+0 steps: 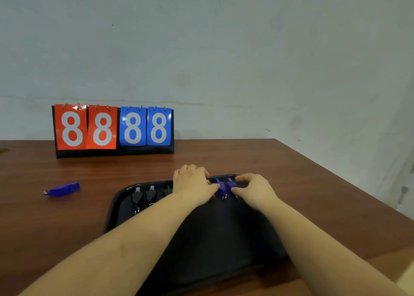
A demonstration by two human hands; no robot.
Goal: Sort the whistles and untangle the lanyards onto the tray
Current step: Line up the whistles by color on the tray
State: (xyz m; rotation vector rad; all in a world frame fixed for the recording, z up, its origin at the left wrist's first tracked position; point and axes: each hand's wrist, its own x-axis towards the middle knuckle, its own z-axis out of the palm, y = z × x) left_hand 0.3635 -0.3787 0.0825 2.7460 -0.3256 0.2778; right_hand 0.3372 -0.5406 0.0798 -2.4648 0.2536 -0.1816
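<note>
Both hands worked at the far edge of the black tray (116, 202) on the wooden table (291, 172). The left hand (193, 184) had its fingers curled down, the thumb tip touching one of two blue whistles (221, 187) lying side by side; the right hand (254, 189) pinched the other between thumb and forefinger. Two black whistles (143, 197) lay in the tray's far left part. A third blue whistle (62, 189) lay on the table, well left of the tray. A flip scoreboard (113, 130) showing 88 88 stood by the wall.
</note>
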